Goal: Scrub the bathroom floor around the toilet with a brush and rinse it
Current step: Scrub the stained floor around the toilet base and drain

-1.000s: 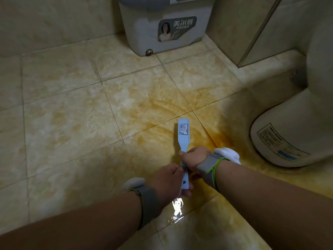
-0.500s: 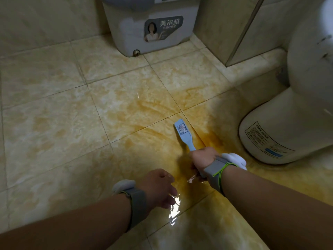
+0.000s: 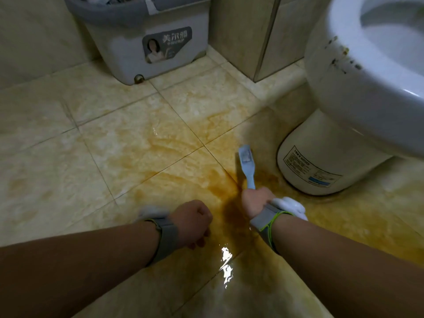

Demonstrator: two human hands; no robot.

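My right hand grips the handle of a light blue brush. The brush head points away from me and lies on the wet, brown-stained floor tile just left of the toilet's base. My left hand hovers to the left of the right hand with its fingers curled and nothing in it. The white toilet bowl overhangs at the upper right. The brush's bristles are hidden under its back.
A grey mop bucket with a printed label stands against the back wall. A tiled wall corner juts out between bucket and toilet. A puddle shines on the floor between my forearms. Open tile spreads to the left.
My left hand has let go of the brush handle and drawn back to the left, curling up. My right hand has swung the brush rightward toward the toilet base. The view has shifted right.
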